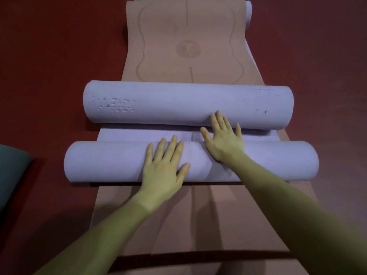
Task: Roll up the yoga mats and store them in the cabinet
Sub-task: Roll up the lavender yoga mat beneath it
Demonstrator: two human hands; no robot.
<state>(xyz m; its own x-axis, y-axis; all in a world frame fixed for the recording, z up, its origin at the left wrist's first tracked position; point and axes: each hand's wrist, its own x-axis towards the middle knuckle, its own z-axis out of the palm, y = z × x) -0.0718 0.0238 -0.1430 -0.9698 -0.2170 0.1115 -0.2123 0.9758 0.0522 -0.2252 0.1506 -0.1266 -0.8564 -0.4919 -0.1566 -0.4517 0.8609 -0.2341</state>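
Lavender mat half-rolled, nothing stored yet

The lavender mat [190, 133] lies mid-floor across the pink mat [188, 46], rolled in from both ends with a flat strip between. Left hand [164, 163], fingers spread, presses the near roll; right hand [224, 139], fingers spread, reaches the far roll. The pink mat remains flat; no cabinet is visible.

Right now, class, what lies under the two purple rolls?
Under the near purple roll and far purple roll lies a flat pink mat on the red floor. A flat purple strip joins the rolls. The pink surface directly beneath them is covered.
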